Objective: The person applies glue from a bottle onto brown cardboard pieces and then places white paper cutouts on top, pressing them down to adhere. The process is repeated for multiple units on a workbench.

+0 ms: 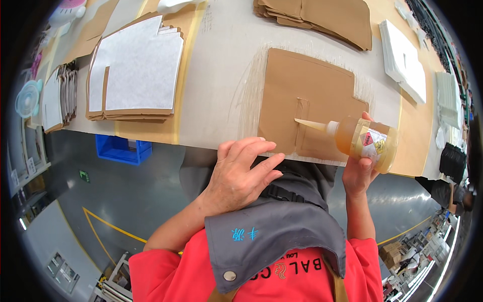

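The right hand [358, 173] grips a glue bottle [365, 142] — its nozzle touches the brown cardboard piece [307, 95] just beyond. The left hand [240, 173], fingers spread, holds nothing, resting at the worktop [221, 75] edge.

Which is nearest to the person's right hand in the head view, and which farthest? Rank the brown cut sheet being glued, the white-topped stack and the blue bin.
1. Brown cut sheet: just left of the right hand, under the nozzle of the glue bottle in its grip.
2. White-topped stack: far left on the table.
3. Blue bin: on the floor, lower left. The last two are close in the picture.
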Demonstrator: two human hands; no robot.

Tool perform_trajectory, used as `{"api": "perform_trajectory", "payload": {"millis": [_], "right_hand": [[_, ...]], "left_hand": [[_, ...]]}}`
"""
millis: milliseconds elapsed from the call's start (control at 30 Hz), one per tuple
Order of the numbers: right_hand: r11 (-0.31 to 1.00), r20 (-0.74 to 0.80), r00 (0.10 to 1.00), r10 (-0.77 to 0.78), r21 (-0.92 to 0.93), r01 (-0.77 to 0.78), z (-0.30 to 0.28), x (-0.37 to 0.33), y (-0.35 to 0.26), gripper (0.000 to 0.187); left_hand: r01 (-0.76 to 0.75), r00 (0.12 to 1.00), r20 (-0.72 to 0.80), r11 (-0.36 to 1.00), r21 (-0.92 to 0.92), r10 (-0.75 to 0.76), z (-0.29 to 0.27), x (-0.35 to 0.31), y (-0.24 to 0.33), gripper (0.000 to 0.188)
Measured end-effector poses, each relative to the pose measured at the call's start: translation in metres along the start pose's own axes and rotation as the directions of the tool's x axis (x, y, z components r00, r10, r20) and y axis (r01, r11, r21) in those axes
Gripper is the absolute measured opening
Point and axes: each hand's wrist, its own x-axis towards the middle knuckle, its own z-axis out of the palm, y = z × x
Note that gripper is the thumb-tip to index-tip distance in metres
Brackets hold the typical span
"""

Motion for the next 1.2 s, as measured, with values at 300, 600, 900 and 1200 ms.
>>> {"api": "perform_trajectory", "payload": {"millis": [300, 600, 900, 1200], "right_hand": [[1.000, 0.099, 0.995, 0.008, 0.024, -0.010, -0.016, -0.024, 0.000, 0.096], [0.996, 0.054, 0.996, 0.071, 0.041, -0.073, -0.011, -0.045, -0.005, 0.115], [0.984, 0.096, 0.993, 0.074, 0.155, -0.088, 0.021, -0.048, 0.001, 0.113], [0.848, 0.035, 0.959, 0.281, 0.458, -0.266, 0.035, -0.027, -0.010, 0.084]], "left_hand": [[-0.030, 0.999, -0.011, 1.000, 0.001, 0.030, 0.005, -0.010, 0.006, 0.031], [-0.042, 0.999, -0.010, 0.999, 0.017, 0.042, 0.006, -0.019, 0.009, 0.031], [-0.025, 1.000, -0.016, 0.999, 0.035, 0.025, 0.003, -0.028, 0.010, 0.032], [-0.003, 0.999, -0.036, 1.000, 0.019, 0.003, 0.001, -0.028, 0.003, 0.030]]}}
